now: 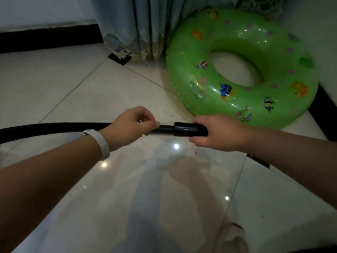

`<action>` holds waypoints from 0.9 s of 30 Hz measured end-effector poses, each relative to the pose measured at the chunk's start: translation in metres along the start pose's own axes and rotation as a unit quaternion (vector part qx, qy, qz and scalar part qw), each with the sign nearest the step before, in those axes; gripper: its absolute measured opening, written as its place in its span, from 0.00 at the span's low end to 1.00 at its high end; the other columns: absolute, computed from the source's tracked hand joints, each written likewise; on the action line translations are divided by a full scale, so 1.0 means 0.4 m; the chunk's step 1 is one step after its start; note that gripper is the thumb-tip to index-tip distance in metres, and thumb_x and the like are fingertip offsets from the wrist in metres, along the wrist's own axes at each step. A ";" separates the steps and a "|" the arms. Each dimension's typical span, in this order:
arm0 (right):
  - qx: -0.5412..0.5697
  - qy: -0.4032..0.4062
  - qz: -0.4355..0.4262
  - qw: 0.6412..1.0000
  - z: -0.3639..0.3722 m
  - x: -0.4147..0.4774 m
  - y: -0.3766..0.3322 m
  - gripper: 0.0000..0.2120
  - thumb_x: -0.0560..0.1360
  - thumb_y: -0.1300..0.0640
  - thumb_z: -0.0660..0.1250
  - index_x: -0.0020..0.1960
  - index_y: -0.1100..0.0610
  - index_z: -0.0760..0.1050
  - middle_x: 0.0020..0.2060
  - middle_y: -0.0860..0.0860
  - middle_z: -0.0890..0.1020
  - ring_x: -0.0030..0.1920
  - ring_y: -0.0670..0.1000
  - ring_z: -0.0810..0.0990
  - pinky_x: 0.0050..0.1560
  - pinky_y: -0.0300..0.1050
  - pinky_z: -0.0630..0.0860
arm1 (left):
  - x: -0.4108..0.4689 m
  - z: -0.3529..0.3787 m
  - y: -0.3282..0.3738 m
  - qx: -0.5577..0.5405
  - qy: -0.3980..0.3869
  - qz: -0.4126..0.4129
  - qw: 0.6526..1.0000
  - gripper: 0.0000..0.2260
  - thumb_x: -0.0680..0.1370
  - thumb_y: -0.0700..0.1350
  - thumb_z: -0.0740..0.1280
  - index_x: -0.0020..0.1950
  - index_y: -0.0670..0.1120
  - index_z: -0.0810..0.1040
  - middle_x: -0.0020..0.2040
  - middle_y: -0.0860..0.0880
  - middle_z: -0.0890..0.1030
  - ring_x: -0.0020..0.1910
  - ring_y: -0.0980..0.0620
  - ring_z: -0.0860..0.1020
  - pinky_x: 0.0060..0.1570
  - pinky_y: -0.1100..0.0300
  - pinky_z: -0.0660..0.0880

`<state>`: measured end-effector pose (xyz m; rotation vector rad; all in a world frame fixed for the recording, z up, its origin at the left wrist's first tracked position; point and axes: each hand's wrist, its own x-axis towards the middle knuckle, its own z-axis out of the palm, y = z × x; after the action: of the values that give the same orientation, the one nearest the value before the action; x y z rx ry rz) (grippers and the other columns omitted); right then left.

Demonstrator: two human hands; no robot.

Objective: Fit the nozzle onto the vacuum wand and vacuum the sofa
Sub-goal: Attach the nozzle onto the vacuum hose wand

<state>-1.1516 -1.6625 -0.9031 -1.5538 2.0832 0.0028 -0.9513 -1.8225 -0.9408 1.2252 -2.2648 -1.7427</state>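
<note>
The left hand (131, 125) curls its grip round the stiff wand (165, 129), the right hand (218, 133) round the nozzle (186, 128) — light, slick plastic, probably best held at its collar.

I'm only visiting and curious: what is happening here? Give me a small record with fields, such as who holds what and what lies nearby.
Left hand: grips the black wand where the ribbed hose ends
Right hand: grips the wider black nozzle
Join: the nozzle's collar sits over the wand's tip; how firmly it is seated cannot be told
Wrist: white band on the left wrist
Nearby: green swim ring leaning at the wall, beside a curtain
Floor: glossy pale tiles
Sofa: not in view
</note>
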 end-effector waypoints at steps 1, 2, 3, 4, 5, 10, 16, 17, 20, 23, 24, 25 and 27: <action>-0.002 -0.003 0.008 1.000 0.011 -0.003 0.026 0.13 0.74 0.41 0.70 0.52 0.48 0.76 0.38 0.46 0.79 0.38 0.50 0.78 0.36 0.42 0.71 | 0.017 0.019 -0.015 0.040 -0.010 0.004 0.999 0.10 0.76 0.48 0.74 0.53 0.47 0.78 0.44 0.49 0.82 0.38 0.54 0.79 0.42 0.57 0.77; 0.002 -0.005 0.018 1.000 0.024 -0.008 0.051 0.13 0.74 0.41 0.70 0.53 0.48 0.76 0.38 0.46 0.79 0.38 0.49 0.78 0.36 0.42 0.71 | 0.033 0.039 -0.031 0.077 -0.019 0.009 0.997 0.11 0.76 0.49 0.74 0.55 0.49 0.77 0.44 0.51 0.82 0.38 0.54 0.79 0.42 0.57 0.77; 0.011 -0.006 0.026 1.000 0.037 -0.015 0.075 0.13 0.74 0.41 0.70 0.53 0.48 0.77 0.38 0.45 0.79 0.38 0.49 0.78 0.36 0.42 0.71 | 0.051 0.060 -0.048 0.108 -0.029 0.012 0.994 0.11 0.75 0.49 0.74 0.55 0.50 0.77 0.43 0.52 0.81 0.37 0.54 0.78 0.41 0.57 0.77; 0.021 -0.006 0.033 0.999 0.053 -0.022 0.098 0.14 0.74 0.42 0.71 0.54 0.48 0.77 0.37 0.45 0.79 0.38 0.48 0.78 0.36 0.42 0.71 | 0.070 0.082 -0.064 0.134 -0.037 0.015 0.990 0.11 0.76 0.49 0.74 0.55 0.51 0.77 0.43 0.53 0.81 0.37 0.55 0.78 0.42 0.57 0.77; 0.030 -0.005 0.036 0.999 0.068 -0.029 0.121 0.14 0.74 0.42 0.71 0.55 0.48 0.77 0.38 0.45 0.79 0.38 0.48 0.78 0.37 0.43 0.72 | 0.089 0.105 -0.080 0.155 -0.042 0.016 0.987 0.11 0.76 0.49 0.74 0.55 0.50 0.77 0.44 0.53 0.80 0.38 0.55 0.77 0.42 0.58 0.76; 0.061 0.007 0.066 0.996 0.150 -0.056 0.217 0.16 0.74 0.42 0.71 0.56 0.50 0.77 0.38 0.43 0.77 0.40 0.49 0.78 0.37 0.41 0.70 | 0.165 0.233 -0.146 0.210 0.013 0.032 0.977 0.12 0.76 0.49 0.72 0.58 0.48 0.77 0.48 0.51 0.78 0.46 0.50 0.77 0.47 0.57 0.73; 0.086 0.003 0.085 0.993 0.164 -0.065 0.274 0.13 0.75 0.43 0.70 0.52 0.51 0.76 0.35 0.43 0.74 0.35 0.44 0.74 0.32 0.37 0.66 | 0.243 0.337 -0.149 0.298 -0.001 0.106 0.949 0.18 0.74 0.48 0.72 0.61 0.41 0.79 0.56 0.43 0.79 0.56 0.42 0.76 0.58 0.50 0.74; 0.097 0.003 0.090 0.991 0.167 -0.071 0.279 0.12 0.75 0.43 0.70 0.51 0.50 0.75 0.35 0.43 0.74 0.34 0.42 0.73 0.32 0.36 0.66 | 0.258 0.352 -0.142 0.317 -0.014 0.114 0.941 0.21 0.74 0.51 0.70 0.62 0.41 0.79 0.58 0.42 0.79 0.57 0.41 0.76 0.59 0.49 0.73; 0.109 -0.009 0.096 0.989 0.181 -0.097 0.302 0.11 0.75 0.43 0.70 0.49 0.48 0.75 0.34 0.43 0.75 0.34 0.39 0.73 0.32 0.36 0.67 | 0.303 0.407 -0.120 0.369 -0.064 0.121 0.919 0.30 0.70 0.58 0.63 0.68 0.43 0.75 0.63 0.43 0.78 0.60 0.41 0.76 0.61 0.48 0.72; 0.113 -0.016 0.103 0.988 0.192 -0.118 0.328 0.11 0.75 0.42 0.70 0.48 0.46 0.73 0.35 0.43 0.76 0.34 0.41 0.74 0.33 0.40 0.68 | 0.341 0.462 -0.116 0.407 -0.082 0.129 0.900 0.30 0.74 0.58 0.67 0.72 0.46 0.71 0.63 0.44 0.78 0.61 0.41 0.75 0.60 0.49 0.71; 0.117 -0.017 0.109 0.987 0.195 -0.124 0.337 0.11 0.75 0.42 0.70 0.48 0.46 0.73 0.35 0.43 0.76 0.35 0.43 0.75 0.35 0.42 0.69 | 0.350 0.479 -0.118 0.417 -0.078 0.135 0.895 0.29 0.75 0.58 0.68 0.73 0.47 0.70 0.63 0.44 0.77 0.61 0.41 0.75 0.60 0.49 0.70; 0.121 -0.017 0.116 0.986 0.196 -0.129 0.344 0.11 0.74 0.41 0.70 0.48 0.46 0.73 0.35 0.43 0.76 0.35 0.45 0.75 0.36 0.43 0.70 | 0.356 0.494 -0.118 0.427 -0.076 0.142 0.890 0.30 0.75 0.58 0.68 0.73 0.48 0.69 0.63 0.45 0.77 0.61 0.41 0.75 0.60 0.49 0.69; 0.125 -0.019 0.126 0.984 0.199 -0.139 0.355 0.11 0.74 0.41 0.70 0.47 0.46 0.72 0.34 0.44 0.76 0.35 0.45 0.76 0.37 0.44 0.71 | 0.363 0.520 -0.117 0.462 -0.077 0.156 0.870 0.33 0.76 0.63 0.66 0.76 0.51 0.64 0.66 0.45 0.75 0.64 0.42 0.73 0.60 0.48 0.68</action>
<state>-1.2346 -1.5407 -0.9918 -1.1289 2.1432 -0.1315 -1.1223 -1.7442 -1.1174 0.6671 -3.2925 -0.6180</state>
